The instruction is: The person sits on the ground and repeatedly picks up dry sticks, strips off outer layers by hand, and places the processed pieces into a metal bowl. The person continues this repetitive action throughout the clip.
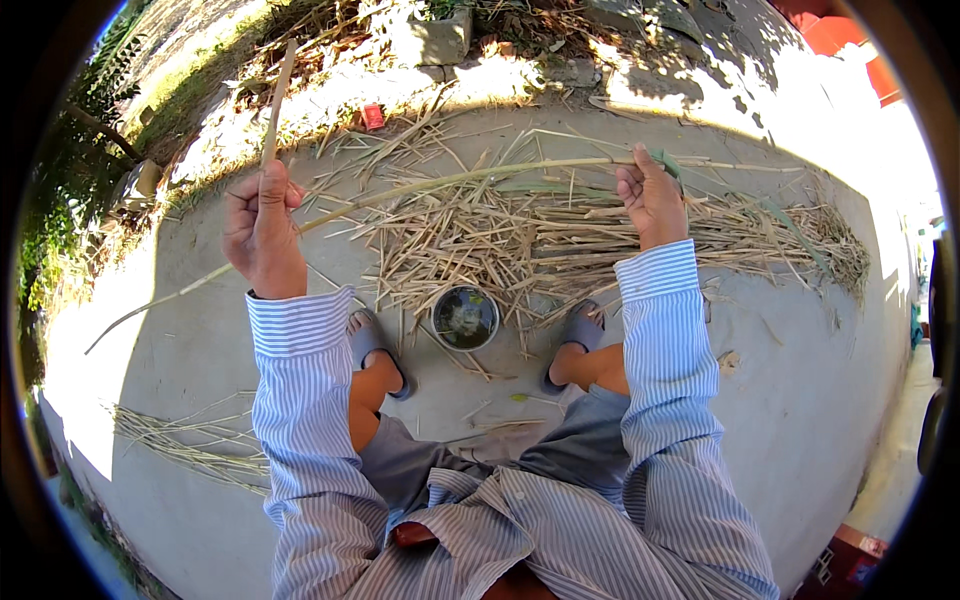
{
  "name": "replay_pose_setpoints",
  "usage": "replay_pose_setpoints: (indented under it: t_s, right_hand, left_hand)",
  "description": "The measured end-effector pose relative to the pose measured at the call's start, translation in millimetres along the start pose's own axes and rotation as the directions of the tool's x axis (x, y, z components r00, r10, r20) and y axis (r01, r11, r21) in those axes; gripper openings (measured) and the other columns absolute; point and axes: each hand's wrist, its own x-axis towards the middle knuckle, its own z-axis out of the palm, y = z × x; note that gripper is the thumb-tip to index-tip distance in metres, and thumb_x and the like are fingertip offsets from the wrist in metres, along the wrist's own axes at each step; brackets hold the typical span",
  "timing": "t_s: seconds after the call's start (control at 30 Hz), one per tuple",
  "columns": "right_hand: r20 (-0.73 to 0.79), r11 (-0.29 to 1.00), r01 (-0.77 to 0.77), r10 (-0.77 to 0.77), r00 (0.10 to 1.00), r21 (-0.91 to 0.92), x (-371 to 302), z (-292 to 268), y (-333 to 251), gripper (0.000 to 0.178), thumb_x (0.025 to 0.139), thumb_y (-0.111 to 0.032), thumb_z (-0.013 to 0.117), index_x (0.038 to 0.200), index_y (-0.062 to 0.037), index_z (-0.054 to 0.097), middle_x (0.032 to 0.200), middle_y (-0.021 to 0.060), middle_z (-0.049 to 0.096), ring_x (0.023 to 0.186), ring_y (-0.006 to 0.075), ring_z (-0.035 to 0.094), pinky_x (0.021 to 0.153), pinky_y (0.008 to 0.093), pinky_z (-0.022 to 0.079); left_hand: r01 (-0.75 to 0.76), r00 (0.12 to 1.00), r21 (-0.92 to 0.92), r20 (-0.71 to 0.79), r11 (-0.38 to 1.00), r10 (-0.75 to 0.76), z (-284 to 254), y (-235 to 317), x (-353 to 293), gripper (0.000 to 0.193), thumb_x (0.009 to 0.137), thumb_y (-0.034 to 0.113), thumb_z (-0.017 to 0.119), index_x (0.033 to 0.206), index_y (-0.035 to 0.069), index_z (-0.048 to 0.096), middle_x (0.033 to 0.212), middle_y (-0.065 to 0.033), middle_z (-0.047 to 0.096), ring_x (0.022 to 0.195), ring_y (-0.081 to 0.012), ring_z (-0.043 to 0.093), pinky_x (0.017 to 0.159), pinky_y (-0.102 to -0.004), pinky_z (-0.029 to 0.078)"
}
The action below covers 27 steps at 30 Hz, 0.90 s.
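Note:
A long, thin, pale stalk (440,183) stretches across in front of me, bowed slightly upward. My right hand (652,200) is closed on it in a pinch near its thinner end, where a green leaf (666,161) hangs by the fingers. My left hand (266,228) is closed round a flat, tan, blade-like strip (279,102) that points away from me. The stalk passes at the left hand and runs on to the lower left; whether those fingers also grip it is hidden. Beneath lies a heap of short cut stalks (450,235).
Between my sandalled feet stands a round metal bowl (465,319) of murky liquid. A bundle of long dry stalks (740,235) lies to the right. Thin stems (190,440) are spread at the lower left. Beyond the concrete floor (800,340) are a red packet (373,117) and a block (432,40).

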Motion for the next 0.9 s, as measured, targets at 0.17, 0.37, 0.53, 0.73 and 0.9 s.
replay_pose_setpoints:
  t_s: [0.17,0.37,0.53,0.73,0.9]
  right_hand:
    - [-0.065,0.998,0.054,-0.055,0.996,-0.017,0.7,-0.8,-3.5,0.025,0.083,-0.025,0.074,0.089,-0.0046,0.06,0.074,0.0085,0.065,0.066,0.0166,0.065,0.052,0.0232,0.052]
    - [-0.045,0.998,0.054,-0.053,0.998,0.013,-1.1,11.4,2.4,0.026,0.083,-0.026,0.074,0.088,-0.0046,0.06,0.075,0.0091,0.065,0.065,0.0172,0.066,0.052,0.0234,0.053]
    - [0.049,0.997,0.056,-0.059,0.997,0.05,-2.0,12.2,5.4,0.022,0.086,-0.025,0.071,0.089,-0.0068,0.059,0.075,0.0073,0.064,0.069,0.0167,0.066,0.055,0.0241,0.053]
    - [0.202,0.996,0.029,-0.046,0.978,0.085,-17.0,37.5,10.9,0.025,0.089,-0.029,0.067,0.093,-0.0063,0.058,0.082,0.0091,0.065,0.076,0.0178,0.066,0.061,0.0242,0.054]
    - [0.437,0.989,-0.118,0.066,0.897,0.094,-39.2,58.5,39.7,0.025,0.091,-0.031,0.063,0.095,-0.0067,0.058,0.092,0.0098,0.067,0.085,0.0159,0.064,0.07,0.0253,0.053]
  left_hand:
    - [-0.474,0.867,0.765,0.319,0.435,0.383,-21.0,-19.7,19.6,0.033,0.083,0.03,0.071,0.092,0.0,0.062,0.083,-0.0111,0.067,0.082,-0.022,0.061,0.069,-0.0345,0.045]
    - [-0.73,0.652,0.482,0.703,0.484,0.284,11.2,-28.7,4.8,0.03,0.079,0.031,0.072,0.09,0.003,0.065,0.085,-0.0091,0.065,0.083,-0.0254,0.061,0.07,-0.0361,0.044]
    - [-0.645,0.73,0.596,0.666,0.478,0.154,23.3,-44.2,-2.6,0.026,0.08,0.03,0.069,0.082,0.005,0.062,0.067,-0.0084,0.06,0.07,-0.0288,0.058,0.069,-0.0382,0.042]
    - [-0.684,0.728,0.706,0.679,0.185,0.097,27.3,-45.3,-6.0,0.013,0.078,0.02,0.069,0.083,0.009,0.063,0.074,-0.0091,0.062,0.075,-0.0263,0.058,0.072,-0.0413,0.041]
    - [-0.821,0.56,0.412,0.715,0.395,0.418,92.9,-39.1,-41.2,0.014,0.078,0.021,0.069,0.083,0.01,0.063,0.076,-0.0055,0.062,0.081,-0.0239,0.058,0.073,-0.0397,0.041]
